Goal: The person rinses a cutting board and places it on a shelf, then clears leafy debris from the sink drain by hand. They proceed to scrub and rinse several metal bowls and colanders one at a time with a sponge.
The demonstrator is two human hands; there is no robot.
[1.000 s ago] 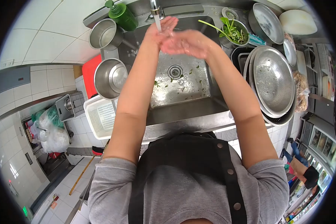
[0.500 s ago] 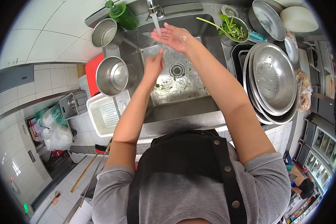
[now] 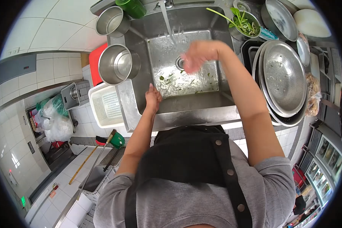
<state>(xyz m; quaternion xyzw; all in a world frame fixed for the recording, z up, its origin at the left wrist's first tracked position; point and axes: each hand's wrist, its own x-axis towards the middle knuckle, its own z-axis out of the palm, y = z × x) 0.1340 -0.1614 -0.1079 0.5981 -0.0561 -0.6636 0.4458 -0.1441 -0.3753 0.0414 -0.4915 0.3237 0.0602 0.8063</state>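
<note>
A stream of water (image 3: 167,22) runs from the faucet (image 3: 168,4) into the steel sink (image 3: 193,104). Over the basin is my right hand (image 3: 201,55), bent at the wrist and smeared by motion; no object shows in it. Beneath that hand, the drain (image 3: 179,63) is partly covered. My left hand (image 3: 153,98) hovers over the sink's near left part, holding nothing, its fingers loosely extended. Bits of green leaf (image 3: 162,78) lie scattered on the wet sink floor.
Left of the sink are two steel pots (image 3: 116,64), a green bottle (image 3: 132,7) and a white basket (image 3: 106,104). To the right stand a pot of leafy greens (image 3: 247,26) and stacked perforated steel bowls (image 3: 285,78). A broom handle (image 3: 83,165) leans at lower left.
My right hand has left the water stream and swung down and right. My left hand has drawn back toward the sink's near edge. The view has shifted slightly.
</note>
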